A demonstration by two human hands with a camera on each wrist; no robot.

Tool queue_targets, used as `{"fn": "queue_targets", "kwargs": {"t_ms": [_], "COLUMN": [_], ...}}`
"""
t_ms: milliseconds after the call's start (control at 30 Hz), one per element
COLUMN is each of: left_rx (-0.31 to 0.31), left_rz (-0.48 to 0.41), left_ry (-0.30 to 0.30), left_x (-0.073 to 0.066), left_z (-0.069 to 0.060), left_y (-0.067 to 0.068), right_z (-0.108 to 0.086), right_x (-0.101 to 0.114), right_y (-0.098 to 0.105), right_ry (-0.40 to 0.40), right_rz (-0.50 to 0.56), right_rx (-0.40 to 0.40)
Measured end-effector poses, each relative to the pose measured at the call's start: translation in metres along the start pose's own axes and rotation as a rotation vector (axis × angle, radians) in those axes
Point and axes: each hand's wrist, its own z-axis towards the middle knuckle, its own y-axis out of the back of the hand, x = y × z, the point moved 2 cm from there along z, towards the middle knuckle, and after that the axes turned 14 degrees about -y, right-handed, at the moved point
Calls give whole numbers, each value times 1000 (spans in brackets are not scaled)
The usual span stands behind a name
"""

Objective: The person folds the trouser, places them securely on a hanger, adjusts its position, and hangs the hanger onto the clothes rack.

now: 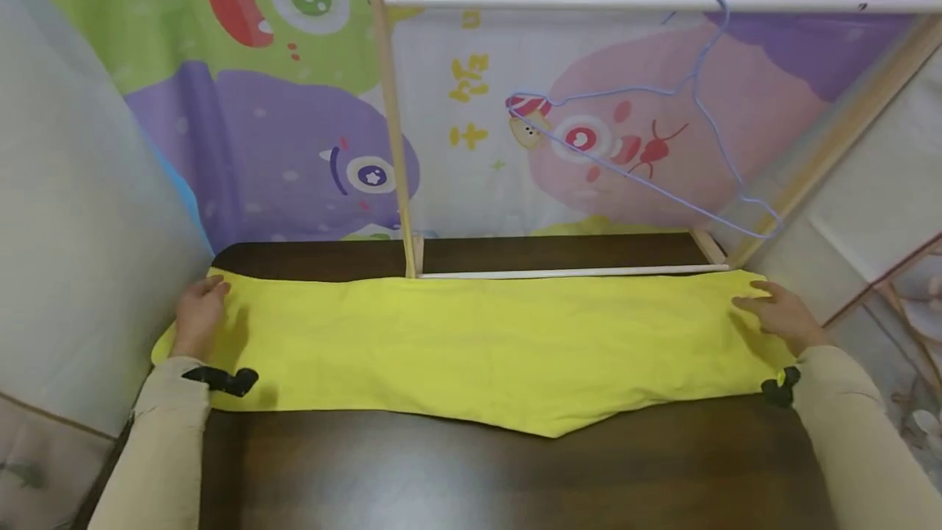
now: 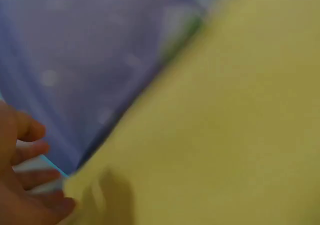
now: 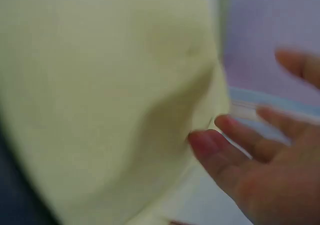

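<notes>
Surface (image 1: 383,473) of dark brown wood stands before a cartoon-printed curtain (image 1: 309,129). One flat, bright yellow cloth (image 1: 471,342) lies on it, stretching between the left grip (image 1: 200,313) and right grip (image 1: 787,313), both empty, fingers relaxed. Beyond them I count one white-railed wooden rack (image 1: 559,1) bearing one pale-blue wire hanger (image 1: 695,78).

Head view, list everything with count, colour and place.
cloth: one, yellow, across the table
table: one, dark brown, under the cloth
rack: one, white and pale wood, table's far side
hanger: one, pale blue, on the rack
backdrop: one, multicoloured, behind the rack
side hangings: two, mostly white, left and right
wrist straps: two, black, one each side
sleeves: two, beige, bottom corners
left hand: one, bare, cloth's left end
right hand: one, bare, cloth's right end
</notes>
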Motion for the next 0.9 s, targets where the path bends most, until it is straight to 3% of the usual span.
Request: {"fn": "queue_targets", "kwargs": {"t_ms": [67, 100, 167, 267, 433, 533, 667, 900], "left_rx": [44, 75, 121, 123, 68, 40, 10, -43], "left_rz": [407, 551, 691, 838, 922, 930, 955, 988], "left_ry": [-130, -185, -216, -273, -362, -390, -374, -267], "left_x": [12, 17, 23, 28, 30, 28, 24, 22], "left_z": [-8, -12, -20, -31, -49, -57, -65, -75], "left_y": [1, 2, 5, 9, 14, 11, 14, 20], "right_z": [-2, -4, -8, -16, -24, -28, -31, -35], "right_x": [-5, -8, -13, -20, -29, -37, -41, -49], "right_y": [-10, -14, -19, -25, -34, -34, -35, -34], "right_ry": [58, 77, 113, 169, 263, 265, 249, 232], "right_rz": [-253, -322, -431, -514, -571, -581, -573, -557], "right_rx": [30, 35, 22, -7, -58, -84, -108, -140]}}
